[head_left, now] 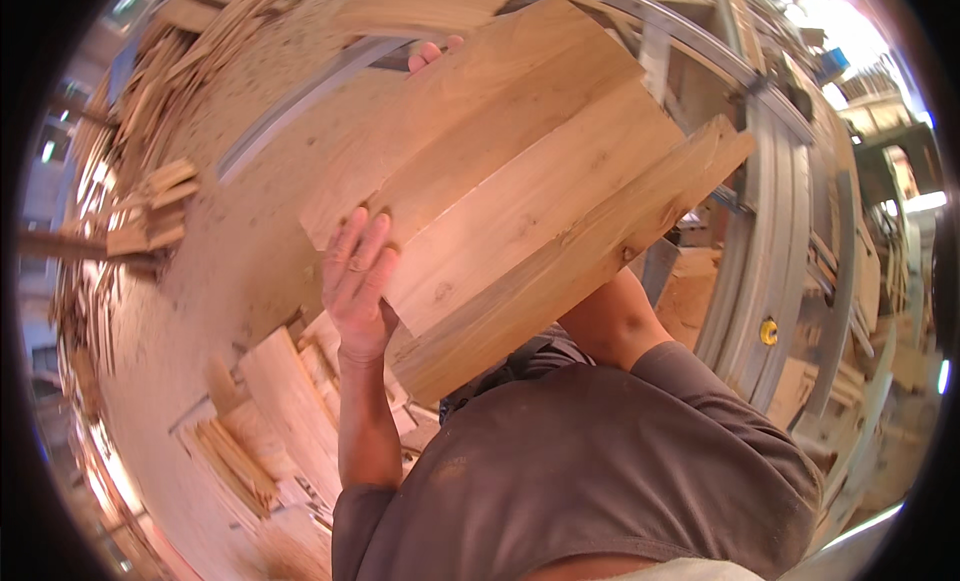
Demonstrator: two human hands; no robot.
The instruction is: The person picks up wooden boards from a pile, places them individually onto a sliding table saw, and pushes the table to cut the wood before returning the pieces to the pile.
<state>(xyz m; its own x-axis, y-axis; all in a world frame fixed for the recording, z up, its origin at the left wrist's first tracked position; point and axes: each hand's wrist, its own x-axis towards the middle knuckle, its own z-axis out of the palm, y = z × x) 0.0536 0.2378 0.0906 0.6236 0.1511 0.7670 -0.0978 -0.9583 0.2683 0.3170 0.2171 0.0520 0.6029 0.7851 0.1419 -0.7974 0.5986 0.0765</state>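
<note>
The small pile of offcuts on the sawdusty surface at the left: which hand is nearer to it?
Left. The left hand presses the near end of the stacked boards, closer to the offcut pile. The right hand shows only fingertips over the boards' far edge.

We see pale tan boards (530, 191), streaked with darker grain. Below the boards, our shirt (600, 461) is dull brown. Right of the boards, grey rails (770, 251) carry a yellow knob (768, 331).
</note>
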